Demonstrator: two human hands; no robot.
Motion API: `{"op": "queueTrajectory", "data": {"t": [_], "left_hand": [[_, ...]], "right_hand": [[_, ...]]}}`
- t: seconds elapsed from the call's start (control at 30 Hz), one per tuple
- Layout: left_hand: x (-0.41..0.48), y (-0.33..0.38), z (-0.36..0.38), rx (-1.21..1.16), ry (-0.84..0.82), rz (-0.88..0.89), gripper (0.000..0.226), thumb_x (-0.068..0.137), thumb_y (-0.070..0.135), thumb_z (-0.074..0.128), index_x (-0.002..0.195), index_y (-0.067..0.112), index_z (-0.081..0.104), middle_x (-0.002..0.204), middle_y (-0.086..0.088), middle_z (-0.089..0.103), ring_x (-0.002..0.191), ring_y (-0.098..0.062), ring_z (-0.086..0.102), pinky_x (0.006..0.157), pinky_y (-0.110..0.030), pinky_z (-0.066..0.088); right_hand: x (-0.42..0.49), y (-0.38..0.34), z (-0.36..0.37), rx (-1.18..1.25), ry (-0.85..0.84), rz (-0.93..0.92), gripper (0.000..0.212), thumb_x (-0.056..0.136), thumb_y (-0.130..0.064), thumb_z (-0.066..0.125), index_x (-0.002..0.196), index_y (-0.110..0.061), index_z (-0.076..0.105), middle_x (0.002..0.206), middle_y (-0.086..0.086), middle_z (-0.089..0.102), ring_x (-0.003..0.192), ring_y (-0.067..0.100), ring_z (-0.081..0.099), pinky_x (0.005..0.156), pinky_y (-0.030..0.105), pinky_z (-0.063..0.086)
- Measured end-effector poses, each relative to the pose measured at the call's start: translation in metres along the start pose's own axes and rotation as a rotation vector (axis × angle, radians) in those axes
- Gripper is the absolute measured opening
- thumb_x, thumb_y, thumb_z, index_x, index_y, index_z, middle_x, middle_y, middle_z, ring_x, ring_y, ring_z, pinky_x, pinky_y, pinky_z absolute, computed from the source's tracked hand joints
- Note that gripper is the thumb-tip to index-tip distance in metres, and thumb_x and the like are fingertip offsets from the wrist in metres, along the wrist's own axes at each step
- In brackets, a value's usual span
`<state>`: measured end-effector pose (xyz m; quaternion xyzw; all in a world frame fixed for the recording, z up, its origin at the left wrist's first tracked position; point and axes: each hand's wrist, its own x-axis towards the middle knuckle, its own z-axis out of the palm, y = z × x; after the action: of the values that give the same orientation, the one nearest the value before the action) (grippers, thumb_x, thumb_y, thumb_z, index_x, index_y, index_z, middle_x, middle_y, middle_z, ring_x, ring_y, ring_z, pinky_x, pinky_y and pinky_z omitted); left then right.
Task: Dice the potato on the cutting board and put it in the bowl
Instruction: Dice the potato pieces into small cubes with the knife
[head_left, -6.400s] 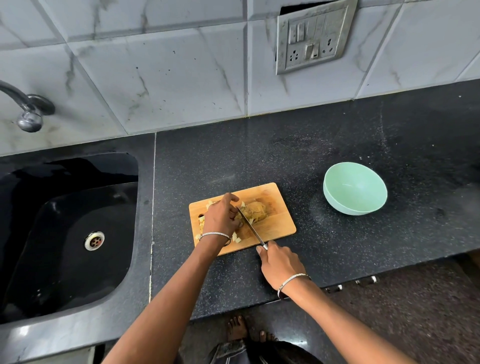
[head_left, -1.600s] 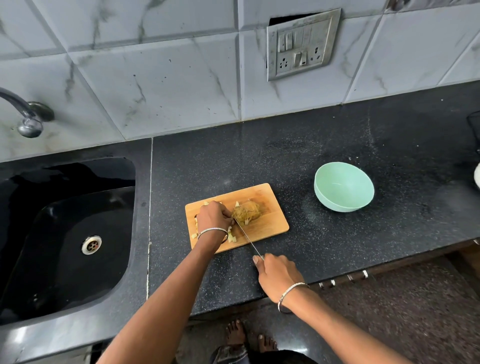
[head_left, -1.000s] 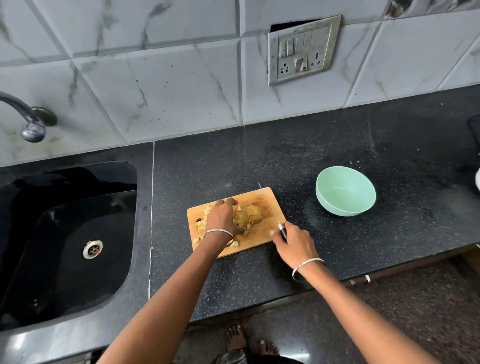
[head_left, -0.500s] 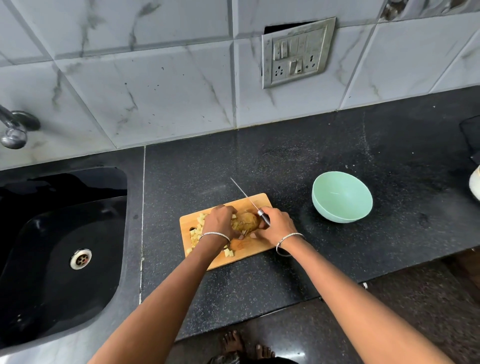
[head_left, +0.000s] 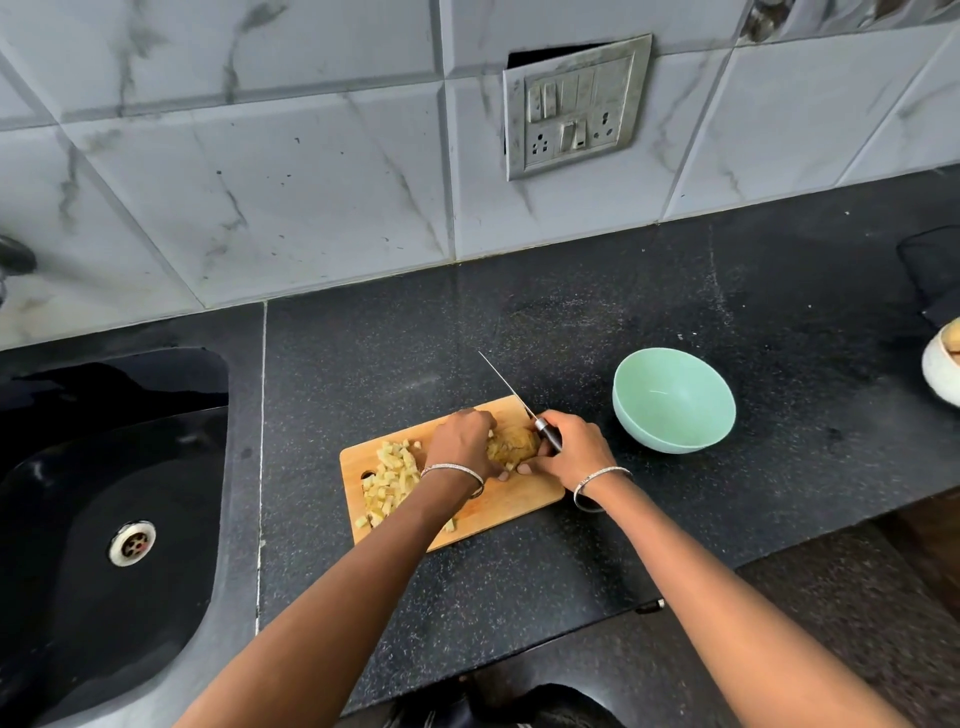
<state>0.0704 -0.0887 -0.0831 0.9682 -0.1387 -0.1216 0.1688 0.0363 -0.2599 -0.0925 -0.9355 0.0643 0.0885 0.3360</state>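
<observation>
- Black speckled bench (head_left: 675, 519); sink (head_left: 78, 441) left, tiled wall (head_left: 311, 182) far.
- Board (head_left: 519, 499) near middle, green bowl (head_left: 670, 436) right.
- Left grip (head_left: 462, 439) grasps potato (head_left: 511, 444); right grip (head_left: 574, 449) grasps knife (head_left: 506, 384).

home kitchen | sink (head_left: 130, 467) | tiled wall (head_left: 260, 182) | granite counter (head_left: 675, 291)
</observation>
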Motion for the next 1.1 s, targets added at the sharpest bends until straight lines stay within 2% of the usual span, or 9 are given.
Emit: {"op": "queueTrajectory", "data": {"t": [0.13, 0.3, 0.43, 0.6, 0.7, 0.87, 0.97, 1.1], "left_hand": [[0.003, 0.000, -0.001, -0.018, -0.021, -0.001, 0.070, 0.061, 0.036, 0.090, 0.122, 0.019, 0.060, 0.116, -0.004, 0.065, 0.106, -0.023, 0.060, 0.083, -0.030, 0.047], [-0.005, -0.007, 0.001, -0.086, -0.011, -0.019, 0.087, 0.055, 0.039, 0.092, 0.130, 0.023, 0.051, 0.116, -0.001, 0.064, 0.106, -0.023, 0.060, 0.081, -0.033, 0.048], [-0.013, -0.014, 0.002, -0.150, 0.042, -0.046, 0.072, 0.058, 0.035, 0.091, 0.118, 0.022, 0.055, 0.103, 0.003, 0.065, 0.095, -0.020, 0.061, 0.075, -0.031, 0.048], [-0.020, -0.015, 0.006, -0.179, 0.098, -0.068, 0.049, 0.062, 0.033, 0.089, 0.102, 0.022, 0.063, 0.094, 0.006, 0.069, 0.088, -0.017, 0.064, 0.074, -0.031, 0.051], [-0.022, -0.012, 0.010, -0.192, 0.145, -0.084, 0.046, 0.066, 0.032, 0.087, 0.103, 0.021, 0.063, 0.094, 0.004, 0.070, 0.088, -0.019, 0.064, 0.074, -0.032, 0.049], [-0.024, -0.009, 0.013, -0.252, 0.150, -0.084, 0.035, 0.072, 0.016, 0.077, 0.104, 0.022, 0.063, 0.095, 0.006, 0.071, 0.085, -0.019, 0.068, 0.078, -0.034, 0.054], [-0.025, -0.011, 0.011, -0.258, 0.145, -0.081, 0.040, 0.071, 0.023, 0.079, 0.108, 0.025, 0.064, 0.097, 0.008, 0.071, 0.085, -0.017, 0.067, 0.077, -0.030, 0.054], [-0.020, -0.011, 0.009, -0.220, 0.124, -0.078, 0.048, 0.072, 0.036, 0.082, 0.116, 0.026, 0.065, 0.101, 0.007, 0.070, 0.093, -0.015, 0.065, 0.078, -0.028, 0.049]], "right_hand": [[0.003, 0.002, -0.002, 0.005, -0.004, 0.004, 0.047, 0.063, -0.031, 0.091, 0.099, -0.023, 0.063, 0.072, -0.008, 0.066, 0.072, 0.015, 0.063, 0.071, 0.033, 0.051], [-0.002, 0.005, -0.001, 0.062, -0.016, 0.038, 0.052, 0.061, -0.029, 0.092, 0.104, -0.025, 0.063, 0.071, -0.009, 0.068, 0.071, 0.010, 0.065, 0.075, 0.035, 0.054], [-0.019, 0.001, 0.005, 0.138, 0.055, 0.051, 0.051, 0.066, -0.030, 0.089, 0.108, -0.025, 0.061, 0.070, -0.007, 0.066, 0.070, 0.009, 0.065, 0.072, 0.032, 0.053], [-0.051, -0.010, 0.021, 0.177, 0.207, 0.011, 0.028, 0.081, -0.039, 0.075, 0.099, -0.024, 0.059, 0.074, -0.005, 0.064, 0.067, 0.016, 0.061, 0.064, 0.036, 0.049], [-0.071, -0.010, 0.036, 0.206, 0.214, -0.032, 0.022, 0.089, -0.041, 0.067, 0.099, -0.023, 0.060, 0.069, -0.007, 0.059, 0.062, 0.016, 0.054, 0.060, 0.034, 0.041], [-0.095, 0.004, 0.057, 0.160, 0.177, -0.037, 0.019, 0.093, -0.043, 0.061, 0.093, -0.024, 0.057, 0.063, -0.006, 0.055, 0.055, 0.017, 0.050, 0.054, 0.033, 0.032], [-0.103, 0.006, 0.059, 0.165, 0.191, -0.039, 0.016, 0.094, -0.037, 0.062, 0.094, -0.021, 0.059, 0.062, -0.009, 0.054, 0.059, 0.021, 0.055, 0.055, 0.032, 0.030], [-0.109, 0.006, 0.058, 0.192, 0.220, -0.033, 0.016, 0.095, -0.036, 0.060, 0.096, -0.020, 0.061, 0.068, -0.004, 0.063, 0.064, 0.019, 0.059, 0.059, 0.037, 0.039]]}}
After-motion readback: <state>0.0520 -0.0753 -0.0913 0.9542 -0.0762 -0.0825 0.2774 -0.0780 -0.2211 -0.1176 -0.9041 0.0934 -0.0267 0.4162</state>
